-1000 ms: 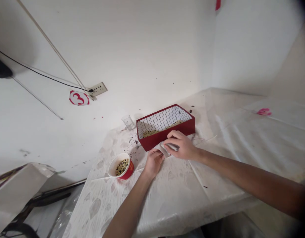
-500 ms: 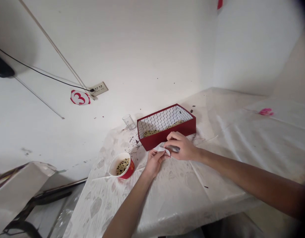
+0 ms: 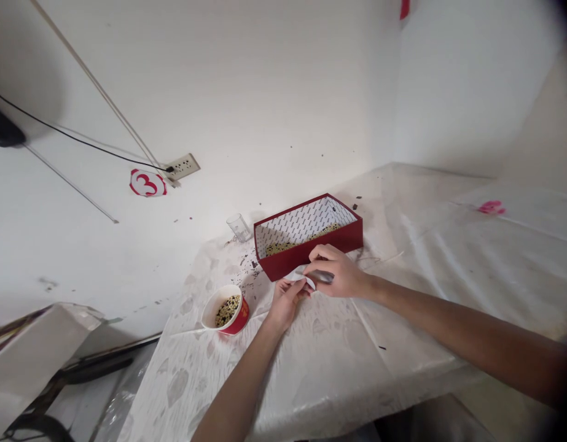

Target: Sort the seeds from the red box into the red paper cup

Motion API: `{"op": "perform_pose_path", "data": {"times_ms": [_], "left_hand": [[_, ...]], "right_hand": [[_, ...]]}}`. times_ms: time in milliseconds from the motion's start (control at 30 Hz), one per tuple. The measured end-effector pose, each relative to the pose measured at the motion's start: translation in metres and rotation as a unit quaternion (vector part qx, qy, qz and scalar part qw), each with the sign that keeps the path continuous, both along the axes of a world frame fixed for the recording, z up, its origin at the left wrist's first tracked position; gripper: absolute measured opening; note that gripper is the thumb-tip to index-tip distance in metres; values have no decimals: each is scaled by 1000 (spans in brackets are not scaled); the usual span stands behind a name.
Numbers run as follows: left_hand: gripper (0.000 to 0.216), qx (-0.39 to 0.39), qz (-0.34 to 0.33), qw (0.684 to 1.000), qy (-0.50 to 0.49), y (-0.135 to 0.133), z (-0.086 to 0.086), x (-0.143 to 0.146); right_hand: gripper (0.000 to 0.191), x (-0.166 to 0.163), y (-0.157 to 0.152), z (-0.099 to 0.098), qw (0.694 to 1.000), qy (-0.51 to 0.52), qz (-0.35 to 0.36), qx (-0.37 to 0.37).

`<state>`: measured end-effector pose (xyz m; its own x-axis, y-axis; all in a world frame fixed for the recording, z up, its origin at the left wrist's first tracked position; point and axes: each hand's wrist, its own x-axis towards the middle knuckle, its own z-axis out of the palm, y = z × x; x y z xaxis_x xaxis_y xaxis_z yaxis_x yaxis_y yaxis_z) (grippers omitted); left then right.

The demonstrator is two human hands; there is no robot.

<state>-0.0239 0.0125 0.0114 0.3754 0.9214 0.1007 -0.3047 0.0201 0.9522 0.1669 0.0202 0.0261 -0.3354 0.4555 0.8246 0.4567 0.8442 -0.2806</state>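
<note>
My left hand (image 3: pixel 284 301) and my right hand (image 3: pixel 339 271) meet just in front of a red box (image 3: pixel 306 252) on the table. Both pinch a small white piece of paper (image 3: pixel 298 277) between their fingertips. My right hand also has a grey, shiny thing tucked under its fingers; I cannot make out what it is. The box has a patterned white lining and a layer of yellowish grains along its near inner wall. A red paper cup (image 3: pixel 226 309) with mixed light and dark grains stands left of my left hand.
A small clear glass (image 3: pixel 238 226) stands behind the box by the wall. Dark specks lie scattered on the plastic-covered table (image 3: pixel 403 294). A wall socket (image 3: pixel 183 166) with a black cable and a red "3" sign (image 3: pixel 147 183) are on the wall.
The white paper has been lifted and folded between my fingertips, and my left hand has closed in toward my right hand. The box and cup have not moved.
</note>
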Motion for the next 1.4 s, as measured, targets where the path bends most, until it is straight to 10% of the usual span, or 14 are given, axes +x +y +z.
{"op": "perform_pose_path", "data": {"times_ms": [633,1100,1400], "left_hand": [[26,76,28,994,73,1,-4,3],[18,-85,1,992,-88,3,-1,-1],[12,-57,-7,996,-67,1,-2,1]], "right_hand": [[13,-1,1,-2,1000,-11,0,-7],[15,-1,-2,3,997,68,-15,41],[9,0,-3,4,999,26,-5,33]]}}
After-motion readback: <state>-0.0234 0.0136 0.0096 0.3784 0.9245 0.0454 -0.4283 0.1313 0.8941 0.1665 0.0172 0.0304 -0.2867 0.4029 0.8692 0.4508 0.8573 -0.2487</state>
